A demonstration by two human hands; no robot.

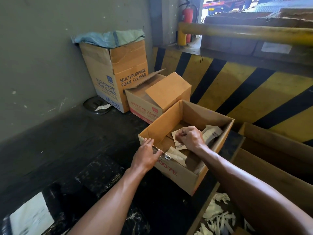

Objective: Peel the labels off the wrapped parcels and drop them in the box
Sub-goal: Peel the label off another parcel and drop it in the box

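Observation:
An open cardboard box [171,126] stands in the middle, with several peeled labels [211,133] lying inside. My right hand [189,138] is over the box opening, fingers pinched on a brownish peeled label [176,135]. My left hand [147,154] grips the box's near-left rim with the thumb inside. Black-wrapped parcels [94,177] lie at the lower left; one carries a white label [32,216].
Two cleaner cartons [116,77] [152,100] stand behind the box against the grey wall. A yellow-and-black striped barrier [237,87] runs on the right. A large carton [277,158] with torn paper scraps [218,216] sits at the lower right. A round metal lid [96,107] lies on the floor.

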